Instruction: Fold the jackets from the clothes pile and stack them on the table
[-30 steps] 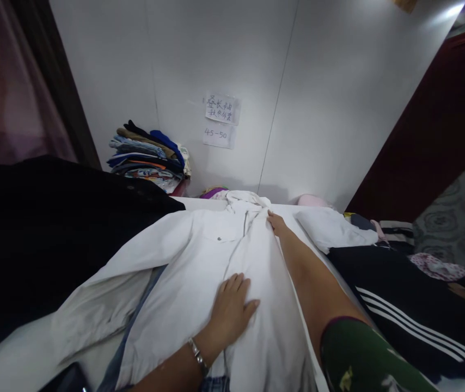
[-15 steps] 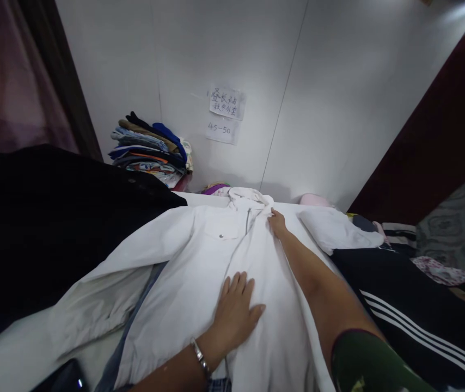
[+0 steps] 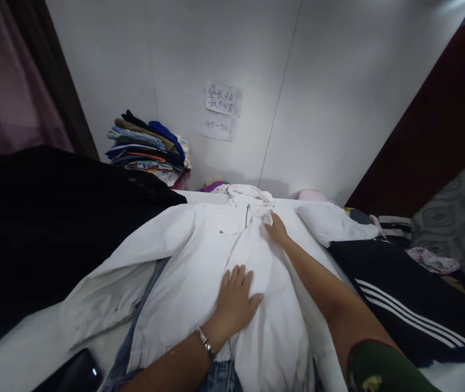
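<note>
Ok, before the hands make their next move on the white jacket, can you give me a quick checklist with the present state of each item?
1. Left hand flat on the white long-sleeved cloth jacket: ok, palm down, fingers spread.
2. Right hand at the jacket near the collar: ok; a firm pinch, cannot tell.
3. Sleeve on the view's left smooth: not ok, wrinkled toward the cuff.
4. Opposite sleeve laid straight: cannot tell, not clearly seen.
5. Jacket alone on its spot: not ok, faded blue denim cloth shows past its edges.
6. Glossy black phone off the jacket's body: ok.
</note>
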Demonstrator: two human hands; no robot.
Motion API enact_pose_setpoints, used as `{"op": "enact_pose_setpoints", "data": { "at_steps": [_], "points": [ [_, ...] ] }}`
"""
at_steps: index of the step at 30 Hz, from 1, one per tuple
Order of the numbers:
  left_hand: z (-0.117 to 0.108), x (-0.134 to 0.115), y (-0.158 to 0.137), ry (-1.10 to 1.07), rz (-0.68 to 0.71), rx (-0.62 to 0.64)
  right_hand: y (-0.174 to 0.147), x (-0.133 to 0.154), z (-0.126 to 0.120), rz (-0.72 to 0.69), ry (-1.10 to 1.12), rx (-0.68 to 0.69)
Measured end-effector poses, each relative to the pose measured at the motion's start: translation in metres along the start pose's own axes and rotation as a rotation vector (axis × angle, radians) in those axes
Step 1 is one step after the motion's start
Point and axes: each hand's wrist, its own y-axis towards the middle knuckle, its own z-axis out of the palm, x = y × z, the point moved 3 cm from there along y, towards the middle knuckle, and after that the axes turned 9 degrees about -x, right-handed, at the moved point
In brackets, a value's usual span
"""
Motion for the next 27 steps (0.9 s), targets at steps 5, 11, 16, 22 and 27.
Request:
{"op": "enact_pose_setpoints", "data": {
  "at_steps": [5, 11, 16, 22, 27],
  "points": [
    [0.003, 0.0, 0.003, 0.032, 0.002, 0.006, -0.079, -0.011, 0.011, -0.197, -0.349, 0.124],
    [0.002, 0.0, 0.004, 0.053, 0.027, 0.002, -0.102, 0.009, 0.006, -0.195, -0.599, 0.292],
    [0.001, 0.0, 0.005, 0.043, 0.036, 0.001, -0.162, 0.041, -0.018, -0.241, -0.607, 0.298],
    [0.003, 0.001, 0.005, 0.048, 0.039, 0.0, -0.242, 0.027, -0.033, -0.208, -0.363, 0.437],
    [0.003, 0.002, 0.006, 0.036, 0.041, -0.001, -0.259, 0.042, -0.06, -0.183, -0.138, 0.31]
  ]
}}
